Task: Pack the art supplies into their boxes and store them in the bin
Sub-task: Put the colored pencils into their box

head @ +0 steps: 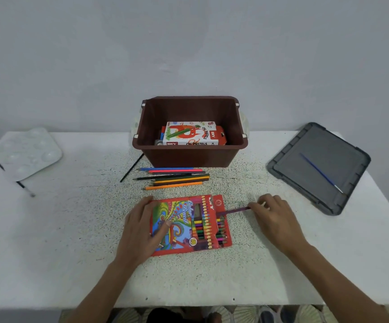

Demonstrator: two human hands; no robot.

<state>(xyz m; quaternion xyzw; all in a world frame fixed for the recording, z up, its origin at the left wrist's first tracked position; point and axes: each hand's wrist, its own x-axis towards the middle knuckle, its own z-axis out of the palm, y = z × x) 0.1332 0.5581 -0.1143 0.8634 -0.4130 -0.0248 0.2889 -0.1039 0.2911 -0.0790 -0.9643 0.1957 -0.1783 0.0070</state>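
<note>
Pencil box point(189, 224) under flat left hand point(142, 227); right hand point(275, 215) pinches purple pencil point(235, 210) at flap; loose pencils point(175, 178) before bin point(189, 157).

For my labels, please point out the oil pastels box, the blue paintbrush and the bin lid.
oil pastels box point(190, 132): head view, white top face.
blue paintbrush point(319, 171): head view, middle of handle.
bin lid point(342, 159): head view, bare inner panel.

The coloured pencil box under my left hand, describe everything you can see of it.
The pencil box is a flat red cardboard pack printed with bright swirls, a row of coloured pencils and an 18 badge. It lies face up, slightly askew, on the speckled table. The left hand presses on its left half, thumb on the print. At its right end the right hand pinches a purple pencil whose other end meets the box there.
</note>
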